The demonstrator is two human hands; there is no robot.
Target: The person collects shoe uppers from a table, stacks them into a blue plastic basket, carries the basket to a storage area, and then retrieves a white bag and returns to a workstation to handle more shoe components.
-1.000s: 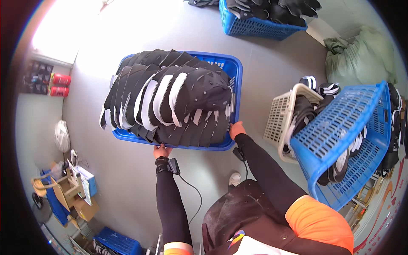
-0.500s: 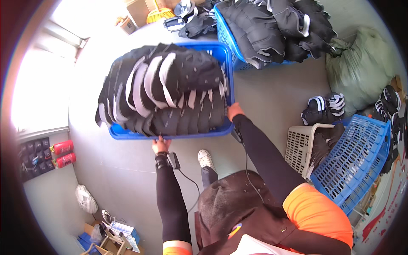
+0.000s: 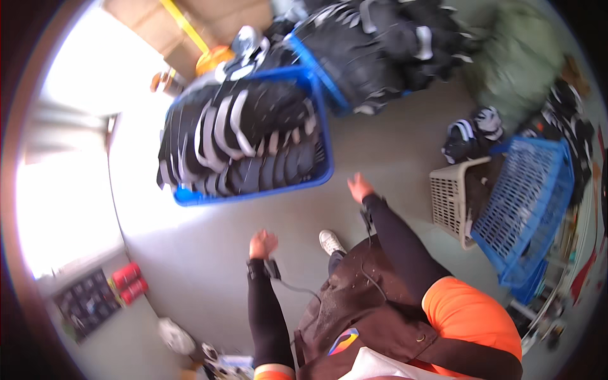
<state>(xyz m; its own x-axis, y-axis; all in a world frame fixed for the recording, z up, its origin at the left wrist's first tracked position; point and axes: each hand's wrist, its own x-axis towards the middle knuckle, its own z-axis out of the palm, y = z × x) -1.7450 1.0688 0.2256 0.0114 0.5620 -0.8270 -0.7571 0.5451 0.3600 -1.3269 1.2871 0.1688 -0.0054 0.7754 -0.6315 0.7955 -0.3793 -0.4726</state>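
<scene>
- Two hands of mine in frame, both apart from the basket.
- Left hand (image 3: 262,244): just left of centre, below the basket's lower rim. Motion blur; fingers look loosely bent, can't tell if spread or pressed together.
- Right hand (image 3: 360,187): right of centre, just off the basket's lower right corner. Fingers point up the frame, loosely parted, pinching nothing.
- Blue basket (image 3: 278,190): upper left of centre, slightly tilted in frame. Rows of black padded pieces (image 3: 234,136) with white edging rise above its rim and hang over the left end.
- Second blue basket (image 3: 320,73): top centre, just beside the first, can't tell if touching. Piled with a dark heap (image 3: 386,57).
- Right side: beige basket (image 3: 448,196), with a tipped blue crate (image 3: 522,193) against it; black-and-white shoes (image 3: 462,139) above.
- Upper right: pale green sack (image 3: 516,60).
- Upper left: yellow-handled broom (image 3: 214,58).
- Lower left: two red cylinders (image 3: 130,284), white bag (image 3: 175,335) below them.
- My light shoe (image 3: 329,241) shows near centre, above my brown apron (image 3: 361,297).
</scene>
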